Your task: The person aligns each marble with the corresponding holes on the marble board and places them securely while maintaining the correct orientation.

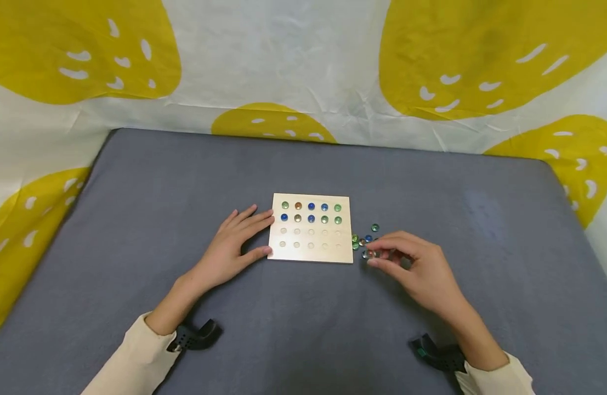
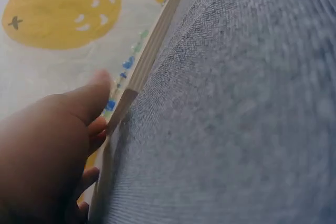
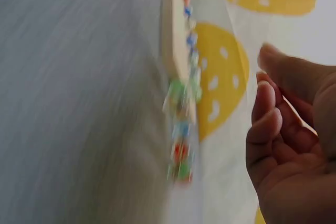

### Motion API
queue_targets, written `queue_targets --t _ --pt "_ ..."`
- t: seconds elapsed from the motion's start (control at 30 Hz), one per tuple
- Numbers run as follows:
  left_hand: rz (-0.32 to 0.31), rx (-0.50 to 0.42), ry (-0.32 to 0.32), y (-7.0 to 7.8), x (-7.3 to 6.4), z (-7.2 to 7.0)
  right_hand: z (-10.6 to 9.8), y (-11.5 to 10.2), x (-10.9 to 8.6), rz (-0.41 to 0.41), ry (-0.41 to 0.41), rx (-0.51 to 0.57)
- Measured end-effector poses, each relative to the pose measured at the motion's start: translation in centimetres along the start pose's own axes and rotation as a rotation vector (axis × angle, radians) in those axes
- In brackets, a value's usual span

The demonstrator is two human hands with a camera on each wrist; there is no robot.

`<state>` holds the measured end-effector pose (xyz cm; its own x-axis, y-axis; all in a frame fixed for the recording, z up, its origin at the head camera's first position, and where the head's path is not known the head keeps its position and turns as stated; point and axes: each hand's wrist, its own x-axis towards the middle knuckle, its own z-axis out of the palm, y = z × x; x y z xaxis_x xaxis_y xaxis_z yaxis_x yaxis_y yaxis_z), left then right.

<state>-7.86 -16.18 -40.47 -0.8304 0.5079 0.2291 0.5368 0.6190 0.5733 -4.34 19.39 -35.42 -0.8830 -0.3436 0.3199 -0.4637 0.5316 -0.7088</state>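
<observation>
A pale wooden board lies flat with glass marbles in its two back rows of hollows and bare hollows in the two front rows. My left hand rests at its left edge, fingers spread, fingertips and thumb right at the edge. Over a small cluster of loose marbles beside the board's right edge is my right hand, thumb and index fingertips apart. Loose marbles show through that gap in the head view. In the right wrist view the fingers are loosely bent, with the blurred marbles away from the fingertips.
A single green marble lies behind the loose cluster. Grey cloth covers the table. A white curtain with yellow fruit shapes hangs along its back and sides. Each wrist carries a black camera strap.
</observation>
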Motion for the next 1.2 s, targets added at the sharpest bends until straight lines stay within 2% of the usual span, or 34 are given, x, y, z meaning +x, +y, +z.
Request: queue_targets --t 0.2,0.5,0.73,0.97,1.2 --pt "0.031 0.074 0.024 -0.2 -0.2 0.5 3.0 -1.5 2.4 0.009 0.043 0.079" --pt "0.039 0.097 0.038 -0.4 -0.2 0.6 7.3 -2.9 5.0 0.012 0.023 0.112" --pt "0.039 0.107 0.032 -0.4 0.0 0.7 9.5 -3.3 6.4 0.036 0.052 0.095" --pt "0.045 0.112 0.033 -0.4 0.1 0.7 11.0 -3.3 7.4 0.015 0.090 0.064" --pt "0.035 0.112 0.034 -0.7 -0.1 0.6 12.9 -2.5 7.8 -0.016 0.085 0.039"
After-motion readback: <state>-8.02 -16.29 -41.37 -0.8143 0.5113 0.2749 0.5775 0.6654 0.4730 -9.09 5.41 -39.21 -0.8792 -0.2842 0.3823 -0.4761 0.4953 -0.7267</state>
